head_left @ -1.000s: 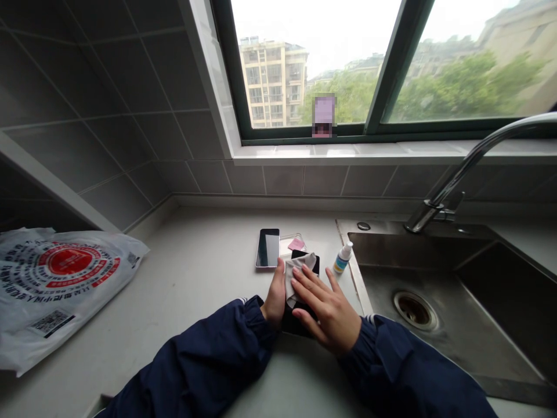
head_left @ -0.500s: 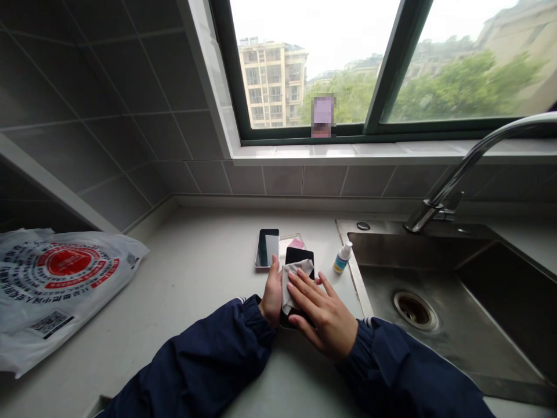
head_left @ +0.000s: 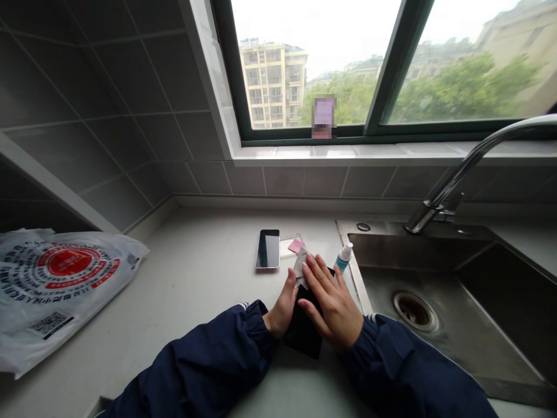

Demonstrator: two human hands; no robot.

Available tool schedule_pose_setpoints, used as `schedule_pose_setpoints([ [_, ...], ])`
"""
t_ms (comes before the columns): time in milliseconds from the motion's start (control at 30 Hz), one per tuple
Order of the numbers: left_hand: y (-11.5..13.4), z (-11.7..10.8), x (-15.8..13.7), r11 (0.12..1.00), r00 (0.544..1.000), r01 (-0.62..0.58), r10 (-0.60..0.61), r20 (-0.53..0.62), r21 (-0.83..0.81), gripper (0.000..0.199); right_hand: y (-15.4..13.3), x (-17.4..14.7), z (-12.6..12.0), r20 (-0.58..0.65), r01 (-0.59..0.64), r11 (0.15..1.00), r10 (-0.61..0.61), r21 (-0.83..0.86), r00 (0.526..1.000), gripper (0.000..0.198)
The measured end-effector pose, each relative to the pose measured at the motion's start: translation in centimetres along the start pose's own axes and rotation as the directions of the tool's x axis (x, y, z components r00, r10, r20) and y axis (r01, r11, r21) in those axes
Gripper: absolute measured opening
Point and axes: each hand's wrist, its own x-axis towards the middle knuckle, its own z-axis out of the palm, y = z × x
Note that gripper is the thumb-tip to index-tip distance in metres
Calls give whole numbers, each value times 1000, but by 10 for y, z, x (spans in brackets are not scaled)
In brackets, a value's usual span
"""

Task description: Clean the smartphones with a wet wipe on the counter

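My left hand [head_left: 282,312] grips the left edge of a black smartphone [head_left: 303,328], its thumb raised along the side. The phone is held tilted above the counter, its top leaning right. With fingers stretched nearly flat, my right hand [head_left: 334,310] presses a light grey cloth [head_left: 300,269] against the phone's upper end. Part of the cloth is hidden under those fingers. Beyond my hands lies a second smartphone [head_left: 267,249], screen up. Beside it are a clear phone case [head_left: 285,246] and a pink packet [head_left: 296,247]. A small white-capped spray bottle [head_left: 344,255] stands just past my right fingertips.
A steel sink [head_left: 452,302] with a curved tap [head_left: 461,174] takes up the right side. On the left, a white plastic bag [head_left: 69,284] with red print lies on the pale counter [head_left: 195,255]. A tiled wall and a window [head_left: 313,58] stand behind.
The cloth and my right fingers have slid up to the phone's top end. The phone has tilted, its top swinging right and its lower end coming closer to me.
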Motion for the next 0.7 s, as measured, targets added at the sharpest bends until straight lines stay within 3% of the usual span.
schedule_pose_setpoints([
  [333,8,9,-4,982,987,93,-112,-114,-163,66,-6,-1,-2,87,128,989,-134,69,987,61],
  [533,16,5,0,967,972,190,-210,-106,-170,81,-10,-2,-3,120,131,983,-147,128,982,52],
  [700,24,4,4,994,972,99,-105,-209,-39,91,-9,-1,-6,154,142,976,-168,168,974,43],
])
